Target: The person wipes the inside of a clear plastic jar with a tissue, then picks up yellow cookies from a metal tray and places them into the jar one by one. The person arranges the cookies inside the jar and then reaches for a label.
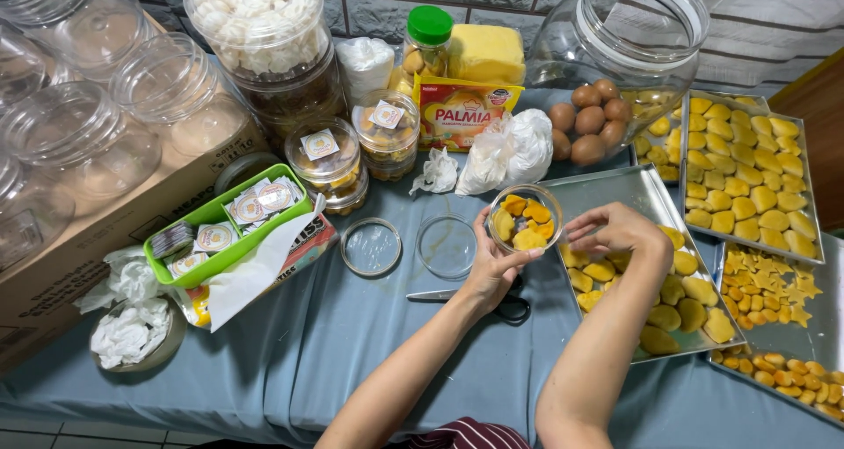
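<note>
The left hand (494,269) cups a small round clear plastic jar (525,218) of yellow heart-shaped cookies, tilted, fingers wrapped around its wall. The right hand (615,231) arches beside the jar's rim, fingertips pinched together, above the near-left corner of a shiny rectangular metal baking tray (615,190).

Your left hand (489,269) holds a small clear jar (525,218) of yellow cookies (526,225); your right hand (615,231) hovers beside it, seemingly empty, over the baking tray (615,190).

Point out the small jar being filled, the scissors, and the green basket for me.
small clear jar (524,218): head view, on the cookies seen through its open mouth.
scissors (512,308): head view, on the dark handle.
green basket (230,254): head view, on its front wall.
</note>
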